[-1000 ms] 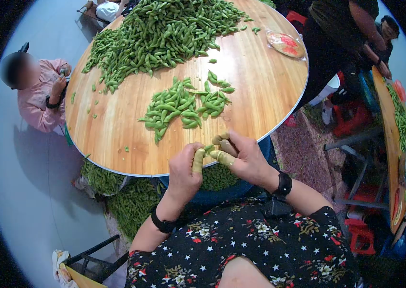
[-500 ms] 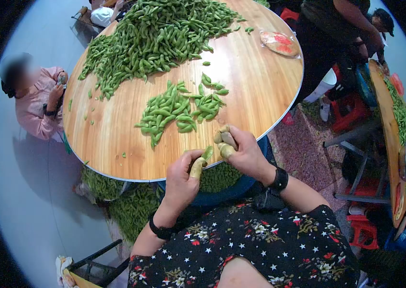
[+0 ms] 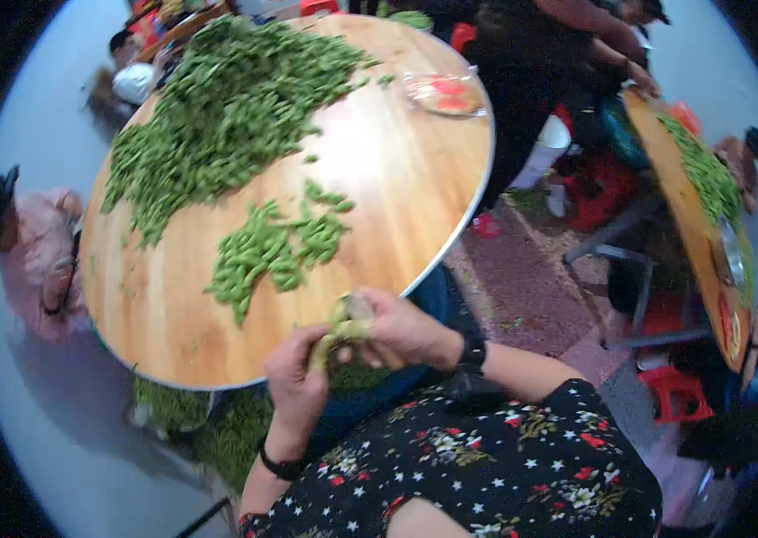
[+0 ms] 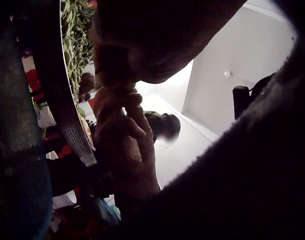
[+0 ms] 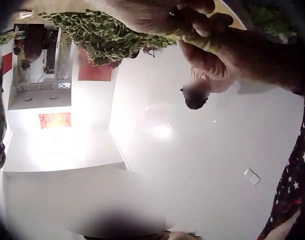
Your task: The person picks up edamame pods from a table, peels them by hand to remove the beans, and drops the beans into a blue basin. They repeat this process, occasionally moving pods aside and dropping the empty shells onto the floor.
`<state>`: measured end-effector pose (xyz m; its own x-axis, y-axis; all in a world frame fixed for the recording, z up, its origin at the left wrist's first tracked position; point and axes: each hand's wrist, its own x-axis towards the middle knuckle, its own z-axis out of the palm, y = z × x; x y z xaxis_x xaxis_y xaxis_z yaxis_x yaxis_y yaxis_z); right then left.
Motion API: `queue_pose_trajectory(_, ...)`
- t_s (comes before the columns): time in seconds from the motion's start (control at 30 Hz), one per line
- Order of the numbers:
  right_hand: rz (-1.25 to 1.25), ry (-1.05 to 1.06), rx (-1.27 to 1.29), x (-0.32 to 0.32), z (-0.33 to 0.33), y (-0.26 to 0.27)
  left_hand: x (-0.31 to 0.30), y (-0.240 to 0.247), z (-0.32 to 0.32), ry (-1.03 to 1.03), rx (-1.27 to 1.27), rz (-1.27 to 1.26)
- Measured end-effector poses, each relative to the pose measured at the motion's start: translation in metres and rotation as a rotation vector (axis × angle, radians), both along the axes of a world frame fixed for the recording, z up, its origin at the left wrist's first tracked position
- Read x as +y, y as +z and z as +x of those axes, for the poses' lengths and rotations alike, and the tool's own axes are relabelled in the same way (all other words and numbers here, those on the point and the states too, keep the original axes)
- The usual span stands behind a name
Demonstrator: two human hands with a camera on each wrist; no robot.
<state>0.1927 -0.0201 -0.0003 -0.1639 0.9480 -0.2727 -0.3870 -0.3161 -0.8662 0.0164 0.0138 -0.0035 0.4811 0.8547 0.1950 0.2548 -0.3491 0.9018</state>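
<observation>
My left hand [image 3: 298, 377] and right hand [image 3: 410, 334] meet over the near edge of the round wooden table [image 3: 388, 242]. Yellowish covers wrap some of the fingertips. Between the fingers and thumbs of both hands a green soybean pod is pinched, mostly hidden by the blurred fingers. In the right wrist view, the right hand [image 5: 242, 52] has its fingers close against the other hand. A small heap of soybean pods [image 3: 249, 255] lies just beyond the hands on the tabletop. Below the hands, partly covered, is a blue tub [image 3: 433, 300].
A large pile of soybean pods [image 3: 208, 117] covers the table's far left. A plastic-wrapped round item [image 3: 446, 94] lies at the far right edge. More pods [image 3: 168, 403] are on the floor at left. A person in pink [image 3: 43, 255] sits left; another table [image 3: 679, 197] stands right.
Half a second ago the hands were apart, with an opened pod in the left; now they meet again. The head view has swung, shifting the table left and down in frame.
</observation>
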Motion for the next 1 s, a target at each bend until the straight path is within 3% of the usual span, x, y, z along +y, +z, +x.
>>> queue_pose_trajectory(0.03, 0.006, 0.021, -0.128, 0.000, 0.002, 0.007, 0.000, 0.002, 0.000, 0.045, 0.022, -0.003)
queue_pose_trajectory(0.1, 0.144, 0.008, -0.446, -0.002, -0.001, 0.007, -0.002, 0.002, -0.002, -0.053, 0.030, 0.349)
queue_pose_trajectory(0.13, 0.151, 0.032, -0.431, 0.000, -0.003, 0.001, -0.005, 0.003, -0.004, -0.029, 0.047, 0.349)
queue_pose_trajectory(0.2, 0.465, -0.056, -0.760, 0.001, -0.007, -0.007, -0.010, 0.008, -0.007, -0.070, 0.097, 0.341)
queue_pose_trajectory(0.27, 0.524, -0.066, -0.756, 0.001, -0.010, -0.008, -0.014, 0.018, -0.013, -0.070, 0.127, 0.374)
queue_pose_trajectory(0.33, 0.729, 0.112, -0.864, 0.002, -0.001, -0.014, -0.020, 0.031, -0.027, -0.027, 0.256, 0.246)
queue_pose_trajectory(0.47, 0.779, 0.196, -0.926, -0.005, 0.011, -0.003, -0.005, 0.044, -0.075, -0.019, 0.742, 0.318)
queue_pose_trajectory(0.57, 0.782, 0.245, -0.882, -0.007, 0.014, 0.000, 0.018, 0.052, -0.056, 0.007, 0.657, 0.447)
queue_pose_trajectory(0.63, 0.710, 0.306, -1.005, -0.003, 0.015, 0.003, 0.039, 0.054, -0.028, -0.029, 0.619, 0.461)
queue_pose_trajectory(0.77, 0.582, 0.212, -0.894, -0.003, 0.012, -0.004, 0.089, 0.030, 0.027, -0.232, 0.511, 0.583)
queue_pose_trajectory(0.83, 0.525, 0.060, -0.741, -0.004, 0.014, -0.003, 0.107, 0.008, 0.045, -0.266, 0.488, 0.625)
queue_pose_trajectory(0.87, 0.523, 0.056, -0.743, -0.004, 0.017, -0.001, 0.113, -0.002, 0.052, -0.299, 0.468, 0.664)
queue_pose_trajectory(0.93, 0.250, 0.159, -0.418, -0.006, 0.026, 0.005, 0.115, -0.009, 0.058, -0.246, 0.511, 0.652)
queue_pose_trajectory(1.0, 0.195, 0.122, -0.323, -0.009, 0.030, 0.000, 0.114, -0.007, 0.057, -0.238, 0.581, 0.569)
